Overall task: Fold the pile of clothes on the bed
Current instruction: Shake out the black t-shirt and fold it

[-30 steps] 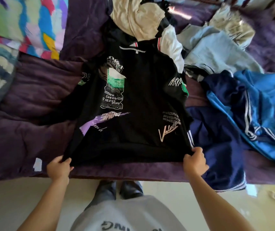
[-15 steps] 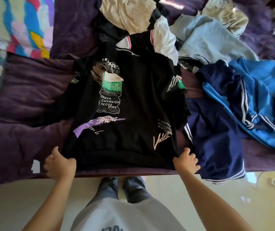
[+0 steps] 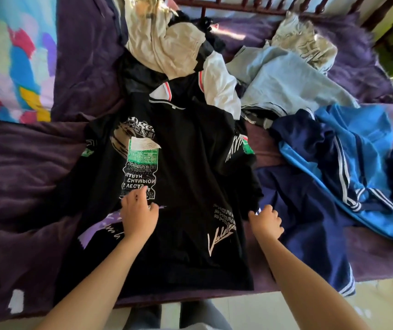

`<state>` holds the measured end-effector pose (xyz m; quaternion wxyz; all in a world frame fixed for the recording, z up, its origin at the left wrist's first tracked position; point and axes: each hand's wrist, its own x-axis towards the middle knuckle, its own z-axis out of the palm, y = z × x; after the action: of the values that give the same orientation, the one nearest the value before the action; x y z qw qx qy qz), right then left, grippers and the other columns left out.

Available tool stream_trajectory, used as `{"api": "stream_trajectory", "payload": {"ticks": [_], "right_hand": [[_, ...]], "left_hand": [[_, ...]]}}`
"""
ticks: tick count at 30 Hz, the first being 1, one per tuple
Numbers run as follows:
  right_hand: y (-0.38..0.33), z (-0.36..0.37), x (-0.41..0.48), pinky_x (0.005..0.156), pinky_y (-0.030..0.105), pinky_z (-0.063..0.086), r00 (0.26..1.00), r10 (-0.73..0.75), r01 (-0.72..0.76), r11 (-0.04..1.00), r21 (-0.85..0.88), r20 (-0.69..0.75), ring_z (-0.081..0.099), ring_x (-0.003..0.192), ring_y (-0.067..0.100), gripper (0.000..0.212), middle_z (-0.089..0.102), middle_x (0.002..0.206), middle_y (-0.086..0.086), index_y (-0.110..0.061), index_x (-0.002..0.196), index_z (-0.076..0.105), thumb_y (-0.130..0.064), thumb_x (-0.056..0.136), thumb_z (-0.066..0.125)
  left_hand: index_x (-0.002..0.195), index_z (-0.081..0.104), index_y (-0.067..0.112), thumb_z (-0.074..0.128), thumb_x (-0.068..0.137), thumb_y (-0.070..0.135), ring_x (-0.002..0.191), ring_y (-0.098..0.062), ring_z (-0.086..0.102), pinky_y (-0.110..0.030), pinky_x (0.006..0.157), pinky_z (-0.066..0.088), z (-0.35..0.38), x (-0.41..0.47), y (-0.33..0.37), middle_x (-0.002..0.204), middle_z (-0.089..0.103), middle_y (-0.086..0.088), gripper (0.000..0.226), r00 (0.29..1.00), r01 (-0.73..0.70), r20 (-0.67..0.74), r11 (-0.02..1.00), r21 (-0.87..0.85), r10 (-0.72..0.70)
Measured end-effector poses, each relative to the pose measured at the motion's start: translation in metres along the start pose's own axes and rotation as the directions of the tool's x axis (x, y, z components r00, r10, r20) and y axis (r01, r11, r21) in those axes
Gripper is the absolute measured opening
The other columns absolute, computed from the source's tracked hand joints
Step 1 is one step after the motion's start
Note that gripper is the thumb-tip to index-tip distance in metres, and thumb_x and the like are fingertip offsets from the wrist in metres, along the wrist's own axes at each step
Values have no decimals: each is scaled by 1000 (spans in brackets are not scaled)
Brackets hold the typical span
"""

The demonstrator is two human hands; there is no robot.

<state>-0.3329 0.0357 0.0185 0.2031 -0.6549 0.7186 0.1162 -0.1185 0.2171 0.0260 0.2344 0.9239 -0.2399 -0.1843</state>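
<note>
- Head view: my left hand (image 3: 139,215) lies palm down on the black shirt (image 3: 186,186), a little left of the frame's centre. The fingers are straight and spread over the white and green lettering, gripping nothing.
- My right hand (image 3: 265,222) is right of centre, at the shirt's right edge where a sleeve hangs. Its fingers are curled and touch the black cloth, but I cannot tell whether they actually hold it.
- The black shirt is spread flat in the middle of the frame on the purple blanket (image 3: 23,186), with its hem towards the bottom edge and its collar towards the top.
- The rest of the pile lies above and to the right:
  - a beige garment (image 3: 166,44) at top centre, overlapping a black-and-white top (image 3: 219,84)
  - a light blue garment (image 3: 286,84) at upper right, with a pale printed piece (image 3: 307,41) above it
  - a blue striped jacket (image 3: 362,151) at the right edge
  - a navy garment (image 3: 309,222) just beside my right hand, hanging over the bed's edge
- A multicoloured sheet (image 3: 12,55) fills the upper left, and a dark wooden rail (image 3: 238,5) runs along the top.
</note>
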Motion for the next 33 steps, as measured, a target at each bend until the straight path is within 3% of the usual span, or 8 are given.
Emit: {"api": "stream_trajectory", "payload": {"ticks": [6,9,15,19,22,25,29,33], "right_hand": [[-14,10,66,96,43,38,996,-51,41,992,122,76,41,125,34,60,43,137,15,-7,139,31,-31,90,57],[-19,10,81,92,39,40,996,-58,45,981,190,63,51,115,32,42,56,126,12,-13,130,44,-22,91,53],[-20,-68,113,80,37,40,926,-256,314,931,186,-277,55,105,32,26,65,112,10,-14,112,65,-12,90,50],[4,-148,147,72,33,37,831,-138,359,873,329,-539,59,99,35,27,63,116,8,-11,108,68,-12,90,48],[42,-176,162,77,35,40,794,-49,398,796,457,-606,64,91,36,43,67,106,12,-9,99,71,-26,77,39],[88,-173,173,80,33,37,818,-18,305,860,408,-575,61,96,37,33,67,107,18,-3,98,71,-15,80,47],[128,-139,188,84,37,41,942,6,133,910,392,-335,59,101,39,21,65,112,21,4,95,71,7,81,56],[135,-97,186,86,34,42,987,92,-24,890,455,-128,60,101,37,25,66,108,22,4,102,69,6,81,57]], "left_hand": [[135,45,8,56,88,11,125,-25,37,-35,103,32,42,12,46,131,48,-9,49,998,-10,64,999,38,8],[137,42,10,54,90,15,127,-24,35,-34,104,31,55,25,75,134,46,-8,48,995,16,99,999,49,-21],[139,38,13,49,92,18,129,-25,32,-35,103,31,66,45,145,139,41,-7,48,990,6,141,1000,22,-9],[140,37,14,47,94,20,130,-23,31,-33,102,33,73,55,197,140,39,-5,48,984,-90,149,995,-36,94],[140,37,14,47,94,21,129,-22,33,-34,103,33,81,48,229,140,39,-5,48,966,-164,190,983,-80,177],[141,35,15,47,95,23,130,-21,33,-33,104,34,92,29,240,142,37,-4,48,934,-207,280,975,-87,223],[141,34,16,46,95,25,131,-20,32,-33,105,35,103,11,224,143,36,-4,48,902,-187,388,981,-47,190],[141,35,16,46,95,24,131,-21,33,-37,106,35,102,7,204,143,37,-5,47,905,-133,407,991,-7,124]]}}
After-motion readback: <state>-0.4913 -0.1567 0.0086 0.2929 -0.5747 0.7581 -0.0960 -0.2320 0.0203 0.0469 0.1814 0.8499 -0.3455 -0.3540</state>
